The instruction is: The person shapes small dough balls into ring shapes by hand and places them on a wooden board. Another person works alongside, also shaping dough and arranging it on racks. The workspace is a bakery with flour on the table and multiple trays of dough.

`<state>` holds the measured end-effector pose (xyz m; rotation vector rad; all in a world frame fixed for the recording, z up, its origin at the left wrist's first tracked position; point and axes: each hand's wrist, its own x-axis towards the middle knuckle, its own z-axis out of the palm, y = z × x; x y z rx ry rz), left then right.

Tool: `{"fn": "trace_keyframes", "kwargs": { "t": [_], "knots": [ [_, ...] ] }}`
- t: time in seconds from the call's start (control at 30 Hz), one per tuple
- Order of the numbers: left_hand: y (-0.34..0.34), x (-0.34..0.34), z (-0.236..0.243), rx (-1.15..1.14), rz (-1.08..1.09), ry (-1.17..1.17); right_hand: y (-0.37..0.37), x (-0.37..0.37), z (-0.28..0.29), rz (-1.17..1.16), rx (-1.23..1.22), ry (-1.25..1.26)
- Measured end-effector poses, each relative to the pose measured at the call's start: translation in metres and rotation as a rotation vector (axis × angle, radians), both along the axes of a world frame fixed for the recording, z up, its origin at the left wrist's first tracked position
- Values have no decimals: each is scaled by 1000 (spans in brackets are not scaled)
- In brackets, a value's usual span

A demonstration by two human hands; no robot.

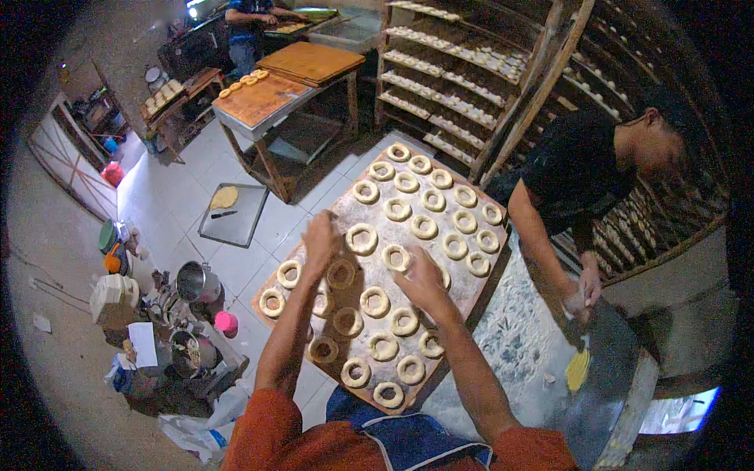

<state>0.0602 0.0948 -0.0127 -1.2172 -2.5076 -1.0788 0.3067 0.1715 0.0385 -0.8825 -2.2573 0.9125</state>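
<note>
A pot (210, 284) is standing left of a floor tray (247, 206); a rack (539, 90) and a co-worker (577, 165) are flanking the board (360, 214). The left hand (320, 239) is hovering, its grip unclear; dough rings (375, 290) are lying between and around both hands; the right hand (424, 279) is touching one, whether gripping unclear.

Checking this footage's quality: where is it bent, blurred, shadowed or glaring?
All in the head view: fisheye bending and black corners; left hand and right hand look motion-blurred; shadow darkens several dough rings; glare whitens the floor at the doorway.
</note>
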Motion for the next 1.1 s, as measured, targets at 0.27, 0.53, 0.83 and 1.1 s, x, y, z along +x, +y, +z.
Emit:
{"fn": "trace_keyframes", "kwargs": {
  "t": [0.27, 0.53, 0.83, 1.1],
  "knots": [
    [-144, 17, 51, 128, 36, -74, -63, 249, -25, -390, -419, -263],
    [-135, 147, 55, 8, -325, -79, -115, 215, -2, -261, -381, -56],
    [-145, 175, 39, -4, -274, -139, -125, 213, 12, -234, -298, -76],
    [-161, 163, 43, -33, -198, -89, -107, 253, -1, -263, -271, -58]
  ]
}}
